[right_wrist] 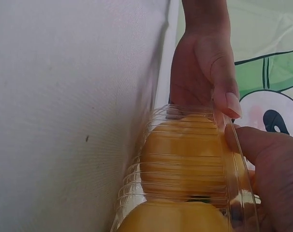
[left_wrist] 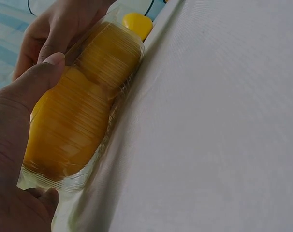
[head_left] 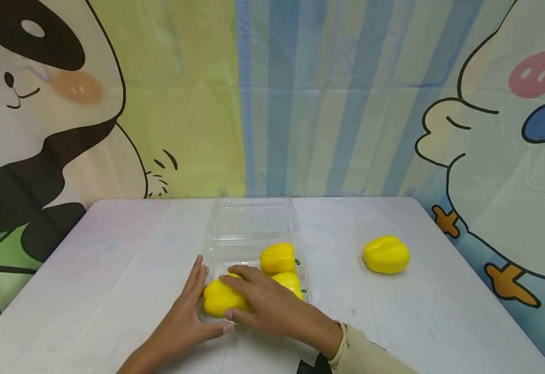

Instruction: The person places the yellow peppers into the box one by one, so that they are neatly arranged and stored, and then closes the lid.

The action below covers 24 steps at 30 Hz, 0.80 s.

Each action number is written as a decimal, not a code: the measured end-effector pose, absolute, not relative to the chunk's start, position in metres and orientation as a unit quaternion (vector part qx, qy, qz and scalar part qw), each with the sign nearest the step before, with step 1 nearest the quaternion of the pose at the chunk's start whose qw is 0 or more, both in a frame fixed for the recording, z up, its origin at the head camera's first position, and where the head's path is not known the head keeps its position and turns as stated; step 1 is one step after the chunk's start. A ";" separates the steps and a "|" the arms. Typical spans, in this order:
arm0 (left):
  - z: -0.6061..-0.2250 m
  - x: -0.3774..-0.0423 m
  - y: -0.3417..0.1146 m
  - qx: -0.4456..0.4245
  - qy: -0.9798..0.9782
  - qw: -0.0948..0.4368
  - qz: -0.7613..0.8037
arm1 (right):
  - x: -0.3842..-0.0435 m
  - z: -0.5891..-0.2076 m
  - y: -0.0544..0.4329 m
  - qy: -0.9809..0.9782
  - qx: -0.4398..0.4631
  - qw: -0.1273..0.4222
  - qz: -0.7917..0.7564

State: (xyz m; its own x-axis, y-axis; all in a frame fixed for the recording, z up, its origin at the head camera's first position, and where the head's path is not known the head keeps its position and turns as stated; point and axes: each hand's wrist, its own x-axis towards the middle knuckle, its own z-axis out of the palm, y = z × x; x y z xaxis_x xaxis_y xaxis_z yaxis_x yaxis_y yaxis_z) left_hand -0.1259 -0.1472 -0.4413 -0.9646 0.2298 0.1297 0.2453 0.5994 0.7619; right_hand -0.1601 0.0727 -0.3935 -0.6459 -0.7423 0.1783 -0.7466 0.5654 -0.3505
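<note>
Best to press lightly on the yellow pepper [head_left: 220, 300], down in the front left of the clear box [head_left: 230, 252], with right fingers [head_left: 246, 270] bent around it. Use left fingers [head_left: 195, 279], spread wide beside the box and gripping nothing, as a guard. Plump, smooth and shiny.

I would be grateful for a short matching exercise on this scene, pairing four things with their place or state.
1. Left hand
2. Right hand
3. Lone yellow pepper
4. Clear lid

A. Lying on the table, right of the container
B. Curled over the front-left pepper
C. Open, at the container's far side
D. At the container's left side, fingers fairly straight

Pairs: 1-D, 2-B, 3-A, 4-C
</note>
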 end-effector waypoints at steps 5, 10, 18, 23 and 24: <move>-0.442 -0.126 -0.147 -0.135 -0.893 0.011 -0.429 | -0.160 -0.395 0.073 -0.879 0.426 0.021 0.213; -0.442 -0.126 -0.148 -0.134 -0.892 0.012 -0.432 | -0.160 -0.396 0.073 -0.873 0.433 0.044 0.220; -0.443 -0.126 -0.148 -0.132 -0.891 0.011 -0.435 | -0.162 -0.394 0.075 -0.862 0.442 0.038 0.247; -0.442 -0.126 -0.148 -0.128 -0.896 0.010 -0.424 | -0.163 -0.393 0.077 -0.853 0.448 0.033 0.266; -0.442 -0.126 -0.148 -0.127 -0.897 0.010 -0.422 | -0.163 -0.393 0.077 -0.851 0.450 0.033 0.267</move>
State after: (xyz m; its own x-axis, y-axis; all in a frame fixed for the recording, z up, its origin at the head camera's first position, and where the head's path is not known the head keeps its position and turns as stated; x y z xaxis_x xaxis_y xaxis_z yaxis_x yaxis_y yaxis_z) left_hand -0.1259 -0.1475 -0.4422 -0.9674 0.2204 0.1250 0.2368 0.6108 0.7556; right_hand -0.1634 0.0768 -0.3929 -0.5922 -0.7489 0.2973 -0.7845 0.4515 -0.4252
